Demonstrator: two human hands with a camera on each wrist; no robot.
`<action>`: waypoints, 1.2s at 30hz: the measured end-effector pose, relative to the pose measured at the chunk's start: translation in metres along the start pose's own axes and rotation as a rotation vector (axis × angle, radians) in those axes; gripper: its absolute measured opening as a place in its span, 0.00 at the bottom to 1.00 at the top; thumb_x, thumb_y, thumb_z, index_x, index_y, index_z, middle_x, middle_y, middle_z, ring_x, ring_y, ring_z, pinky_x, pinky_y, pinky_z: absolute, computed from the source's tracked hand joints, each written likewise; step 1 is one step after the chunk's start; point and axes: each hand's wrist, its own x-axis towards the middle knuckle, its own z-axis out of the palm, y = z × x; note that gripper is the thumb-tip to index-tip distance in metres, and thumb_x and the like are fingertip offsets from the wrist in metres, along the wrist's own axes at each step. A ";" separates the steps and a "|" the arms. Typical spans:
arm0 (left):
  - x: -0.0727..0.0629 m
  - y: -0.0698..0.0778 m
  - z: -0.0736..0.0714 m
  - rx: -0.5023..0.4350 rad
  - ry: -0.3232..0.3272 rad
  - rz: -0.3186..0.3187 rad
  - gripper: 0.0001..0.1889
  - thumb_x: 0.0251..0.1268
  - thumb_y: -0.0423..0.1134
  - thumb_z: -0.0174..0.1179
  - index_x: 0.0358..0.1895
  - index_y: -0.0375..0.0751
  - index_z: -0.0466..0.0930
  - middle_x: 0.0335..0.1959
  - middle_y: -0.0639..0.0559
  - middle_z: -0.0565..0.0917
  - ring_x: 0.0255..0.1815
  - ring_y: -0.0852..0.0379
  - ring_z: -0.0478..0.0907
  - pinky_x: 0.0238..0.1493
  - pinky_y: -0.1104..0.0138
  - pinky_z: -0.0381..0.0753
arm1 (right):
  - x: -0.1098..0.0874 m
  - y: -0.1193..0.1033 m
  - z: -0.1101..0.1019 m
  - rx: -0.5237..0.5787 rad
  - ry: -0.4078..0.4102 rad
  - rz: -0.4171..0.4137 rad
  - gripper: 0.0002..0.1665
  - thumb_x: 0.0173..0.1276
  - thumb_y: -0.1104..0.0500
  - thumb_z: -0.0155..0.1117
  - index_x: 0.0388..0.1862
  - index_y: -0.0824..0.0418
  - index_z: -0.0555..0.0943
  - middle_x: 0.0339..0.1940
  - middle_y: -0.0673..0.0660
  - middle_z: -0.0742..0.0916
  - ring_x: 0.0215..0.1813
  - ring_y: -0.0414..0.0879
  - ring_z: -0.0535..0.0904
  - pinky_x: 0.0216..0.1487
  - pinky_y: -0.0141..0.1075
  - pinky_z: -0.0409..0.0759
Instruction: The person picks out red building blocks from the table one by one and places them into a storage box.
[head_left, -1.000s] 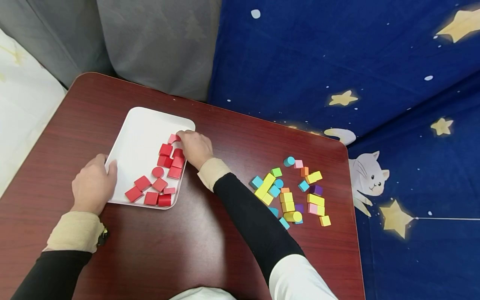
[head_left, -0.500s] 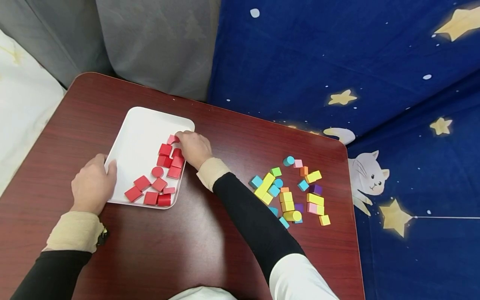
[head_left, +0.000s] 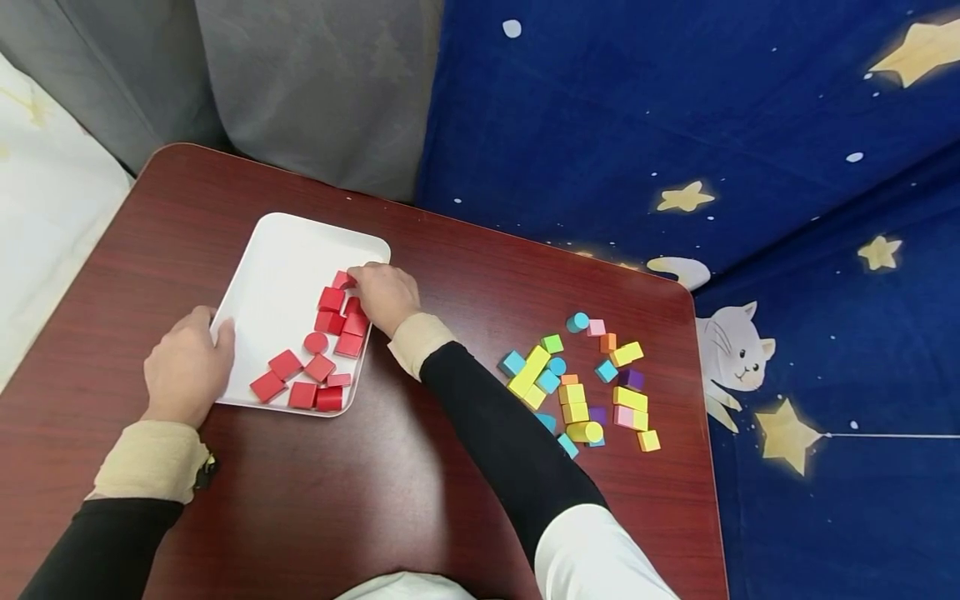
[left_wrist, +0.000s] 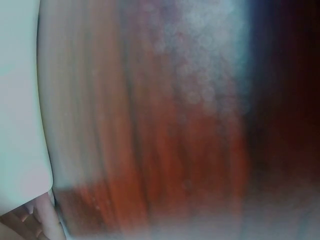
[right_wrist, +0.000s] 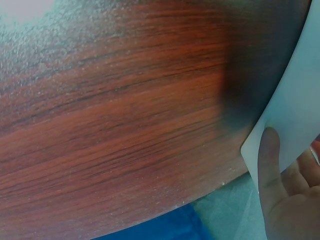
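Note:
In the head view a white tray (head_left: 288,250) lies on the table, bearing several red blocks (head_left: 303,395) of mixed shapes toward its right and near side. My left hand (head_left: 187,367) grips the tray's left edge, thumb on the near side of the rim; the left wrist view shows its fingers (left_wrist: 47,217) by the tray's corner. Over the right rim, my right hand (head_left: 386,293) has its fingers bent inward beside a red arch-like block (head_left: 342,280). In the right wrist view its thumb (right_wrist: 270,150) lies against the tray's outer wall; the fingertips are mostly hidden.
Several loose yellow (head_left: 575,413), blue, green, orange, pink and purple blocks lie on the table's right part, beyond my right forearm (head_left: 502,442). The dark red-brown table (head_left: 360,492) ends at a curtain (head_left: 555,125) at the back.
My right hand has shifted slightly left, and the red arch-like block and a red block beside it have slid slightly left too. The left hand and tray stay put.

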 end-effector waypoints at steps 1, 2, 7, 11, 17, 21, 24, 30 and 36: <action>0.000 0.000 0.000 -0.001 0.000 0.000 0.28 0.80 0.48 0.44 0.65 0.24 0.67 0.58 0.20 0.75 0.51 0.19 0.76 0.41 0.33 0.72 | 0.000 0.000 0.000 -0.001 0.001 0.003 0.20 0.78 0.52 0.56 0.64 0.37 0.81 0.52 0.42 0.90 0.51 0.36 0.85 0.48 0.32 0.82; 0.000 0.000 0.000 -0.001 -0.001 -0.001 0.28 0.80 0.48 0.44 0.65 0.24 0.67 0.59 0.20 0.75 0.51 0.19 0.76 0.41 0.33 0.72 | 0.001 -0.001 0.000 0.000 0.000 0.008 0.20 0.78 0.53 0.56 0.64 0.36 0.81 0.52 0.42 0.90 0.51 0.36 0.85 0.48 0.32 0.82; 0.000 -0.001 0.001 -0.006 -0.001 0.001 0.27 0.80 0.48 0.44 0.65 0.24 0.67 0.58 0.20 0.75 0.51 0.19 0.76 0.41 0.33 0.72 | 0.001 -0.003 0.000 0.014 -0.009 0.035 0.21 0.78 0.52 0.57 0.65 0.35 0.80 0.58 0.40 0.88 0.54 0.34 0.85 0.48 0.32 0.82; 0.000 -0.001 0.000 -0.010 -0.001 0.000 0.27 0.80 0.48 0.44 0.64 0.25 0.67 0.58 0.20 0.75 0.51 0.19 0.76 0.41 0.33 0.72 | 0.001 -0.003 -0.002 0.025 -0.027 0.037 0.21 0.78 0.51 0.57 0.66 0.36 0.79 0.59 0.40 0.88 0.55 0.35 0.85 0.49 0.32 0.82; 0.001 -0.002 0.000 -0.004 -0.014 -0.004 0.27 0.80 0.49 0.43 0.64 0.25 0.67 0.58 0.21 0.75 0.51 0.20 0.76 0.40 0.34 0.72 | -0.003 0.000 -0.003 0.040 -0.050 -0.008 0.18 0.77 0.50 0.57 0.62 0.41 0.81 0.54 0.43 0.89 0.52 0.37 0.85 0.47 0.34 0.82; 0.000 -0.003 -0.001 -0.001 -0.013 0.001 0.27 0.80 0.48 0.44 0.64 0.25 0.67 0.58 0.21 0.75 0.51 0.21 0.76 0.40 0.34 0.72 | -0.005 0.004 -0.003 0.069 -0.058 -0.049 0.22 0.77 0.50 0.58 0.67 0.44 0.78 0.57 0.44 0.88 0.56 0.37 0.84 0.53 0.34 0.82; 0.000 -0.001 -0.001 0.003 -0.006 0.013 0.26 0.80 0.48 0.45 0.64 0.25 0.67 0.58 0.21 0.75 0.50 0.21 0.77 0.39 0.34 0.72 | -0.008 0.008 -0.004 0.106 -0.049 -0.062 0.24 0.77 0.50 0.58 0.71 0.46 0.76 0.61 0.44 0.87 0.61 0.37 0.83 0.58 0.33 0.81; -0.002 0.001 -0.001 0.008 -0.007 0.021 0.26 0.80 0.48 0.45 0.63 0.25 0.67 0.57 0.22 0.75 0.49 0.20 0.76 0.39 0.34 0.72 | -0.017 0.014 -0.003 0.148 0.002 -0.088 0.25 0.77 0.51 0.58 0.71 0.46 0.75 0.66 0.43 0.84 0.67 0.36 0.79 0.64 0.32 0.78; -0.002 -0.001 -0.004 0.007 -0.027 -0.003 0.28 0.79 0.51 0.43 0.64 0.26 0.67 0.58 0.22 0.75 0.50 0.20 0.76 0.39 0.35 0.73 | -0.030 0.020 -0.010 0.183 0.089 -0.135 0.23 0.76 0.54 0.60 0.68 0.48 0.78 0.67 0.46 0.83 0.70 0.39 0.78 0.66 0.33 0.77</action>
